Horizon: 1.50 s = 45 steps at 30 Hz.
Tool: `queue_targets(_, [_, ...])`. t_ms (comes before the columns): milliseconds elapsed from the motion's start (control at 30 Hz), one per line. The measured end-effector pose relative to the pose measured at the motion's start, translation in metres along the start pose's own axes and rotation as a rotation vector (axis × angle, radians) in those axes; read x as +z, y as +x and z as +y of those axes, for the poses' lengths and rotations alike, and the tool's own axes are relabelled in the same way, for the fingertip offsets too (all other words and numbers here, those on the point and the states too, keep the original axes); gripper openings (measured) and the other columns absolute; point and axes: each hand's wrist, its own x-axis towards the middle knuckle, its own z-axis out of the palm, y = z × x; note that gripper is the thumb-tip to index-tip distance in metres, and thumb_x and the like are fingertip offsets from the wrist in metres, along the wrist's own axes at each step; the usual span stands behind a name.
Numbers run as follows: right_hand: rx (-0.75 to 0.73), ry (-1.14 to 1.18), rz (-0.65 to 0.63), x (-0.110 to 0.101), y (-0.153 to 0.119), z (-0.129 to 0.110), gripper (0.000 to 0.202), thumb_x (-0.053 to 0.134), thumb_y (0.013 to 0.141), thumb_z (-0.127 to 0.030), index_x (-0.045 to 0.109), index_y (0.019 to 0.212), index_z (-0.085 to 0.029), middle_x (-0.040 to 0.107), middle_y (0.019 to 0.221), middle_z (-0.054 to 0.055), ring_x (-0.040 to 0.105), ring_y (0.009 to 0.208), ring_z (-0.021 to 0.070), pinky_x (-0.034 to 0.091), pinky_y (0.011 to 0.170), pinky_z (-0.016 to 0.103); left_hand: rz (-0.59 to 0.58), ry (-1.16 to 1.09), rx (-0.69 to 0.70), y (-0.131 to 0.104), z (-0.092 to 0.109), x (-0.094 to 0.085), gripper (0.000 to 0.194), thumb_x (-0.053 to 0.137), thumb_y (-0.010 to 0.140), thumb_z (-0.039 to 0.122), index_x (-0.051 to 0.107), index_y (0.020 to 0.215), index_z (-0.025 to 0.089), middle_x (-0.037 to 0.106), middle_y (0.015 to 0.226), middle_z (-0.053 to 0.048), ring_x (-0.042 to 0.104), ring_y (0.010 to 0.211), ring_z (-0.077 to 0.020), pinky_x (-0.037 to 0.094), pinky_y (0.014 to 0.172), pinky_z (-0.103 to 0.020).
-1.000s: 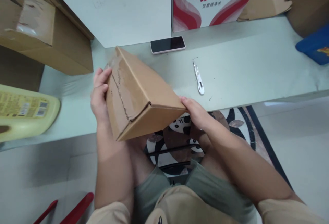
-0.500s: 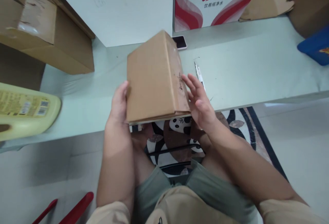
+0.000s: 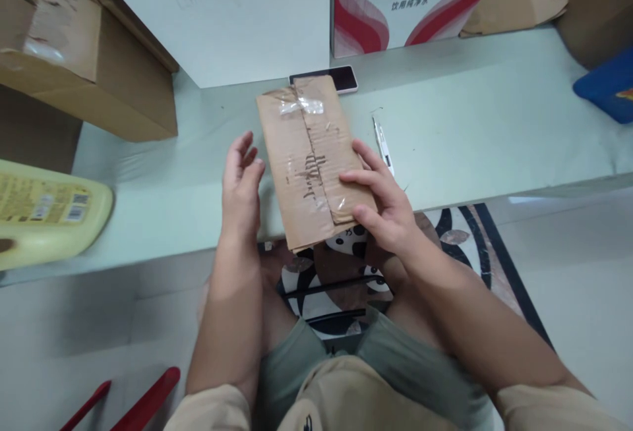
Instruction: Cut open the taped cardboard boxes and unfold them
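Observation:
A brown cardboard box (image 3: 306,147) lies in front of me, its taped, worn seam and dark scribbled marks facing up. Clear tape shines near its far end, and its near end reaches past the table's front edge. My right hand (image 3: 388,203) grips the box's right side, fingers over the top face; the underside of that grip is hidden. Apart from the box, my left hand (image 3: 241,184) is held up at its left with fingers loosely spread and nothing in them. A white utility knife (image 3: 382,144) lies on the table to the right of the box.
A phone (image 3: 343,80) lies beyond the box. Behind stand a large white panel (image 3: 212,16) and a red-and-white carton (image 3: 395,16). At left are a brown carton (image 3: 133,82) and a yellow jug (image 3: 59,217); at right, a blue container (image 3: 606,88). The pale green tabletop (image 3: 475,121) ends near my knees.
The box has been turned over, so its taped, marked side now faces up. My left hand has let go of it, while my right hand has moved onto its right side.

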Motion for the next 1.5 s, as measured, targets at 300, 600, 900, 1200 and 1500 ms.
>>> queue_targets(300, [-0.045,0.065,-0.114,0.005,0.0,-0.003,0.034,0.063,0.097,-0.048,0.064,0.125,-0.029,0.04,0.168,0.009,0.042,0.155,0.029,0.037,0.126,0.055,-0.103,0.231,0.485,0.002,0.004,-0.007,0.065,0.066,0.086,0.07,0.054,0.142,0.04,0.029,0.172,0.003,0.022,0.163,-0.0315,0.024,0.133,-0.052])
queue_targets(600, [0.005,0.109,-0.026,0.011,-0.003,-0.005,0.03,0.059,0.098,-0.049,0.063,0.119,-0.028,0.042,0.165,0.009,0.043,0.154,0.0307,0.036,0.126,0.056,-0.088,0.267,0.423,0.011,0.013,-0.008,0.07,0.064,0.082,0.077,0.058,0.138,0.035,0.032,0.169,-0.001,0.017,0.163,-0.0324,0.017,0.134,-0.051])
queue_targets(900, [0.084,0.12,0.011,0.016,-0.006,0.002,0.036,0.055,0.095,-0.057,0.058,0.118,-0.03,0.048,0.156,0.009,0.05,0.145,0.0334,0.043,0.12,0.058,-0.096,0.248,0.371,0.003,0.026,0.001,0.058,0.06,0.087,0.067,0.067,0.126,0.025,0.036,0.165,-0.003,0.023,0.159,-0.0339,0.017,0.134,-0.049])
queue_targets(1200, [0.048,0.055,0.066,0.016,-0.007,0.002,0.031,0.053,0.097,-0.054,0.06,0.117,-0.031,0.055,0.14,0.008,0.05,0.142,0.0305,0.046,0.117,0.056,-0.03,0.248,0.382,0.005,0.021,0.002,0.045,0.06,0.087,0.059,0.071,0.113,0.023,0.041,0.157,-0.007,0.03,0.154,-0.0332,0.024,0.132,-0.048])
queue_targets(1500, [0.012,0.017,0.035,0.013,-0.005,-0.005,0.026,0.053,0.097,-0.049,0.061,0.115,-0.031,0.044,0.162,0.004,0.045,0.151,0.0323,0.041,0.122,0.059,0.011,0.246,0.437,0.003,0.022,0.002,0.048,0.062,0.083,0.067,0.073,0.101,0.024,0.047,0.123,-0.011,0.04,0.137,-0.0349,0.03,0.128,-0.052])
